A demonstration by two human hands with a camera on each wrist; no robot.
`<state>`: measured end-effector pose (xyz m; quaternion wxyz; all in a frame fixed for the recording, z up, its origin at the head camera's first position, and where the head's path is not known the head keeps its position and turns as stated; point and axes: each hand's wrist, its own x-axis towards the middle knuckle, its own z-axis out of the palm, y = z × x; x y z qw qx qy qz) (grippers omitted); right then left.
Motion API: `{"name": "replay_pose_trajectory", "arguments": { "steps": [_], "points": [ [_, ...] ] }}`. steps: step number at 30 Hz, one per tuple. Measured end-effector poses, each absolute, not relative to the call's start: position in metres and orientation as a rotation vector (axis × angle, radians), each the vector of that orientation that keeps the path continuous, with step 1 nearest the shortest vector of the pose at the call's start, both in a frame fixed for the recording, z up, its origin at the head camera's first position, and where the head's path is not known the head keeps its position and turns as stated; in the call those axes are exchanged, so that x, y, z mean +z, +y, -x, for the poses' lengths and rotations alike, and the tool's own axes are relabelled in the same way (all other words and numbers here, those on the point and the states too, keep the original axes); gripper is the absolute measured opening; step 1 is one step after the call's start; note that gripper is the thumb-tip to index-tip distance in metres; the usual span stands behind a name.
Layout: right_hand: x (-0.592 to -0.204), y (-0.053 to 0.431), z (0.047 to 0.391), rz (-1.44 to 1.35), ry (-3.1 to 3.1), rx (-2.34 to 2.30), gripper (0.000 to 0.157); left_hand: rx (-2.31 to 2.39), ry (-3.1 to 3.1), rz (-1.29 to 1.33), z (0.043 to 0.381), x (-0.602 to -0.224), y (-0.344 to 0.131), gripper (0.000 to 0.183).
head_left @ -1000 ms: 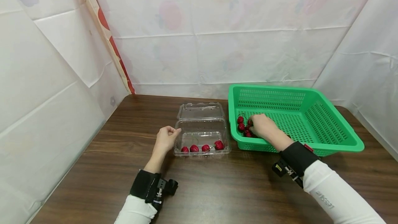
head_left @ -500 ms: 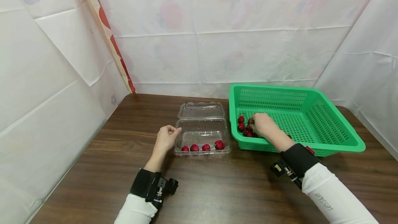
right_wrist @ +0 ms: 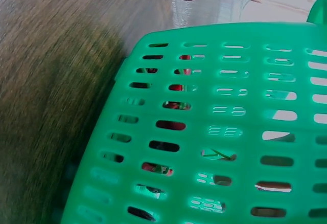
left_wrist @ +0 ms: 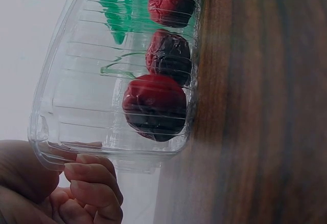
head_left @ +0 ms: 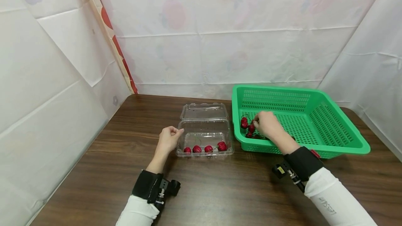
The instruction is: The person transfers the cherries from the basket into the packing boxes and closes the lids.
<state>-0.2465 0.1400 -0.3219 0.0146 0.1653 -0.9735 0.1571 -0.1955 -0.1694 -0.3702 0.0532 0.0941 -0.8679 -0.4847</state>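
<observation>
My left hand (head_left: 167, 139) pinches the left rim of a clear plastic clamshell box (head_left: 204, 136), whose lid (head_left: 204, 112) lies open at the back. Along the front of the box sit several red cherries (head_left: 222, 146) in a row; the left wrist view shows a dark red, wrinkled cherry (left_wrist: 155, 106) with a green stem nearby. Inside the green basket (head_left: 329, 148), my right hand (head_left: 268, 125) pinches a cherry (head_left: 252, 128) at its fingertips, over the left end. Another cherry (head_left: 244, 122) lies beside it. In the right wrist view, the basket's slotted wall (right_wrist: 204, 116) hides the fingers.
The box and basket stand side by side on a dark wood table (head_left: 220, 187). White patterned sheeting (head_left: 204, 58) rises behind and at both sides. The basket's raised wall lies between the right forearm and the cherries.
My right hand has risen slightly inside the basket, and the cherries by its fingertips have shifted. My left hand stays on the box rim.
</observation>
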Motion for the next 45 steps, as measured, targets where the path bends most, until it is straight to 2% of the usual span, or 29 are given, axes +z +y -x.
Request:
{"name": "replay_pose_trajectory", "arguments": {
  "steps": [21,45],
  "points": [
    [-0.315,0.147,0.234,-0.519,-2.831,0.597,0.018,-1.489,-2.632,-0.282,0.195,-0.370,-0.169,0.023],
    [-0.287,0.129,0.192,-0.690,-2.471,0.647,0.010,-1.508,-2.624,-0.293,0.195,-0.370,-0.169,0.023]
  ]
}}
